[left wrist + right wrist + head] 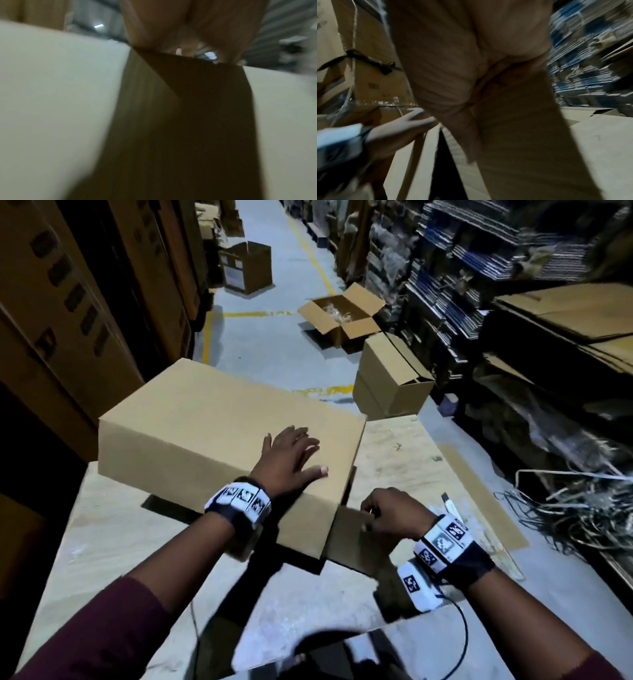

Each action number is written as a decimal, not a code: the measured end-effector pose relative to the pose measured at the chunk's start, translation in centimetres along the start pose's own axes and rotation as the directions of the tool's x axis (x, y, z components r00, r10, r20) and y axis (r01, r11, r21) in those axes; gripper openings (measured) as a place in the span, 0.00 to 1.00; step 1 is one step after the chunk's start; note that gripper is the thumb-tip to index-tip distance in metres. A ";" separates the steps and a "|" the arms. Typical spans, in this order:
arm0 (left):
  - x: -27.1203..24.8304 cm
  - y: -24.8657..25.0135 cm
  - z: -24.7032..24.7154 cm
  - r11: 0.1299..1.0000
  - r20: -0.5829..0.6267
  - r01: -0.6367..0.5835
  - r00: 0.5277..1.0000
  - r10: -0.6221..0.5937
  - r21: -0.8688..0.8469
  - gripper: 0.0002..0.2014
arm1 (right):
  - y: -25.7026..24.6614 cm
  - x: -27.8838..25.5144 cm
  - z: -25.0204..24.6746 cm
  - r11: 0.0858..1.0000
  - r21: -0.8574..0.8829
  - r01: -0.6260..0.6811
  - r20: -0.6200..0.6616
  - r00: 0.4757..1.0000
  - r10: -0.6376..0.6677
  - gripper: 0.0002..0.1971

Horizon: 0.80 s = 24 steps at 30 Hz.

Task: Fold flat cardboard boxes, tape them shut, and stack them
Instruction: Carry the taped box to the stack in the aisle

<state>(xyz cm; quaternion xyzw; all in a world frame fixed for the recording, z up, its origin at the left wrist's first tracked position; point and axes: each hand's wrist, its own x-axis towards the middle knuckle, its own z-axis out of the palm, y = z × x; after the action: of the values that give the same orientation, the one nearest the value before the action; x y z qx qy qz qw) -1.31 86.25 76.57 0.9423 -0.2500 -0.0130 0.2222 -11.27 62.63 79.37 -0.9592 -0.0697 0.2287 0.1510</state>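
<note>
Brown rectangular cardboard box (219, 433) lying on pale tabletop (113, 542); left hand (291, 458) pressing flat, fingers spread, on top; right hand (390, 513) pinching its brown end flap (349, 537).

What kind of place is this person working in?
Most likely a packaging warehouse: an aisle with yellow floor lines, bundled flat cardboard sheets stacked at the right, and open cartons on the floor.

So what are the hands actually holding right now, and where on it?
The right hand grips the end flap of the cardboard box by its upper edge. The left hand holds nothing; it presses flat on the box's top.
</note>
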 end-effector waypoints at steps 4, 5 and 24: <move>-4.4 -0.4 0.5 0.886 0.009 -0.297 0.949 0.315 0.356 0.56 | 1.9 -1.2 -2.5 0.907 0.420 -0.009 -0.218 0.970 0.110 0.11; -4.6 -0.8 0.6 0.854 0.019 -0.287 0.951 0.310 0.434 0.59 | 2.4 -1.4 -3.1 0.887 0.461 -0.007 -0.238 0.962 0.131 0.11; 12.3 10.8 -16.1 0.862 -0.308 -0.204 0.875 0.373 0.464 0.27 | 7.7 -3.2 -6.0 0.512 0.801 0.310 -0.582 0.603 0.545 0.12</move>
<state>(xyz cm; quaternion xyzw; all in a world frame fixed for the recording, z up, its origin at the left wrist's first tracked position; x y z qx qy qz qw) 6.58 78.61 96.71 0.9019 -0.3387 0.2612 0.0600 -10.81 53.18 83.32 -0.7524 0.2006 -0.2031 0.5936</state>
